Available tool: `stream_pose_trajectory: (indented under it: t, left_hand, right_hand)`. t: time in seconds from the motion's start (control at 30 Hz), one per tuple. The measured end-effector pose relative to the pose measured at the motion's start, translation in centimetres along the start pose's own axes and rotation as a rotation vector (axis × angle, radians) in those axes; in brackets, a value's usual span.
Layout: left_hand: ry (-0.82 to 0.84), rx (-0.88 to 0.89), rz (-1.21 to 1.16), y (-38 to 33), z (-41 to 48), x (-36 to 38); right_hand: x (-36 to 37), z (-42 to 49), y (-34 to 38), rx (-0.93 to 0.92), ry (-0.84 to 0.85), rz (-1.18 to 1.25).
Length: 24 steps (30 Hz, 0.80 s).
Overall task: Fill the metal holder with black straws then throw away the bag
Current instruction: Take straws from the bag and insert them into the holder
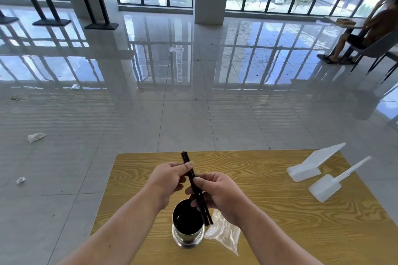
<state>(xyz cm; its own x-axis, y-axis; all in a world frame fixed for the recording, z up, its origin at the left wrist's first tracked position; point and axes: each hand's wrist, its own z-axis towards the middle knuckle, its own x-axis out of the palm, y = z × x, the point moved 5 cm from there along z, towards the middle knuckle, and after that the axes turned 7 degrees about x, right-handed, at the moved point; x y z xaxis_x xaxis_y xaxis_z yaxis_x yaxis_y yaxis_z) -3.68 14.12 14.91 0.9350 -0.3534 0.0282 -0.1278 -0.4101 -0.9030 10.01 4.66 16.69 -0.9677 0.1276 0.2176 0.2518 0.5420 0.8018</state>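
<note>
A bundle of black straws (187, 160) is held above the wooden table (269, 204), tilted with its far end up and its near end over the rim of the metal holder (187, 237). My left hand (168, 180) grips the bundle near its upper part. My right hand (215, 191) grips it lower down. The holder stands upright near the table's front edge, its inside dark. A crumpled clear plastic bag (224, 232) lies flat on the table just right of the holder, under my right wrist.
Two white plastic scoops (312, 163) (327, 187) lie at the table's right side. Bits of litter (35, 136) lie on the glossy tiled floor beyond. A person sits on a chair (370, 47) at far right.
</note>
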Motion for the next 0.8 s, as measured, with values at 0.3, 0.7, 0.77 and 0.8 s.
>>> stream_pose_trajectory:
  t: [0.3,0.7,0.77,0.8]
  left_hand:
    - [-0.073,-0.276,-0.247,1.1,-0.7,0.4]
    - [0.157,-0.357,0.058,1.3,-2.3,0.6]
    - [0.095,-0.237,0.194,0.7,-2.0,0.3]
    - [0.043,-0.126,0.243,0.2,-1.8,0.1]
  right_hand:
    - [1.3,-1.1,1.5,-0.240,-0.024,-0.207]
    - [1.0,-0.2,5.3,-0.490,-0.340,-0.463]
    - [0.4,0.2,5.4,-0.396,-0.309,-0.308]
    - [0.0,0.3,5.3,-0.331,-0.292,-0.220]
